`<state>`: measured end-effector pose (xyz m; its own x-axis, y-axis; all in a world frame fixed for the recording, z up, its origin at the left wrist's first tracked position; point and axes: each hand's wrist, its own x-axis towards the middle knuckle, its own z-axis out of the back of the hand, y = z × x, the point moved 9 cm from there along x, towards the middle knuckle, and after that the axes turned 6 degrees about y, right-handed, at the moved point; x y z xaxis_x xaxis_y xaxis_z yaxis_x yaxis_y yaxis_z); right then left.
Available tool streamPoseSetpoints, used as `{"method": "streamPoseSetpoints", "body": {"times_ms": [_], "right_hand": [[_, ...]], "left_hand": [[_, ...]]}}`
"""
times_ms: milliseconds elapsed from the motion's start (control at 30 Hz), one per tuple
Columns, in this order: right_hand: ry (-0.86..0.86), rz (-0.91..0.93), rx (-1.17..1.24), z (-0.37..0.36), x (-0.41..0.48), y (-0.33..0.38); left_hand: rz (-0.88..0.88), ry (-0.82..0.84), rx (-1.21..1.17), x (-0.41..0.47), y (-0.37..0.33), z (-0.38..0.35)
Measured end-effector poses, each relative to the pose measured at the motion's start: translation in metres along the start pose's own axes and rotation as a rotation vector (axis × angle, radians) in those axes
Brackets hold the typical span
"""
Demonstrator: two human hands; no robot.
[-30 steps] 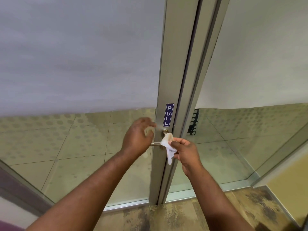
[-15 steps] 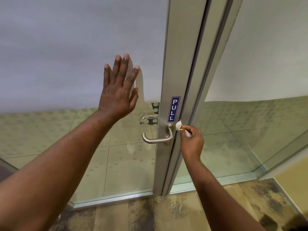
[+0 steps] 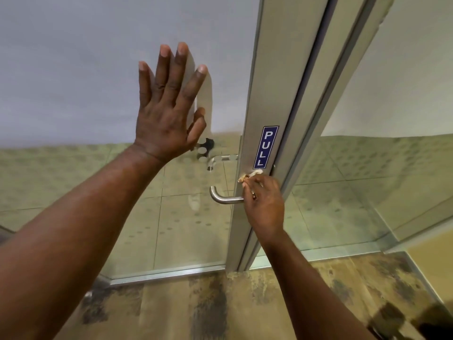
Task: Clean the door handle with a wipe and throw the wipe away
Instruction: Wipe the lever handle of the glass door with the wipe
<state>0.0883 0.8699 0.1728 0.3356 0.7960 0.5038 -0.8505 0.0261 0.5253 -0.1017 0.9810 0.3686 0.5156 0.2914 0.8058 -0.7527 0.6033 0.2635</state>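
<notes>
A steel lever door handle (image 3: 221,197) sticks out to the left from the aluminium door stile (image 3: 264,114). My right hand (image 3: 266,204) covers the handle's root and pinches a small crumpled white wipe (image 3: 256,173), pressed against the stile just above the handle, under a blue PULL sticker (image 3: 266,147). My left hand (image 3: 171,104) lies flat with spread fingers on the frosted glass of the door (image 3: 73,69), up and left of the handle. It holds nothing.
Through the clear lower glass a second handle (image 3: 217,160) shows on the door's far side. A fixed glass panel (image 3: 392,119) stands right of the frame. The mottled brown floor (image 3: 220,305) lies below, and a yellow wall (image 3: 434,261) sits at the lower right.
My left hand left the handle and rose to rest flat on the frosted glass. My right hand carried the wipe from the handle's lever up to the root by the stile.
</notes>
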Motion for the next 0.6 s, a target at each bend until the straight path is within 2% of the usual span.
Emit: {"method": "streamPoseSetpoints", "body": {"times_ms": [100,167,400,500,600], "right_hand": [[-0.015,0.073,-0.029,0.000,0.005,0.006],[-0.011,0.034,-0.029,-0.001,0.008,-0.001],[-0.129,-0.307,0.307,0.006,0.002,-0.039],[-0.170,-0.395,0.423,0.007,-0.003,-0.045],[-0.203,-0.542,0.625,0.000,-0.011,-0.054]], "left_hand": [[0.000,-0.019,0.005,0.000,-0.001,0.001],[0.005,-0.022,-0.003,0.000,-0.001,0.001],[0.022,-0.018,-0.005,0.000,-0.001,0.004],[0.027,-0.016,-0.003,-0.001,-0.001,0.005],[0.025,-0.026,0.002,0.000,-0.003,0.007]]}}
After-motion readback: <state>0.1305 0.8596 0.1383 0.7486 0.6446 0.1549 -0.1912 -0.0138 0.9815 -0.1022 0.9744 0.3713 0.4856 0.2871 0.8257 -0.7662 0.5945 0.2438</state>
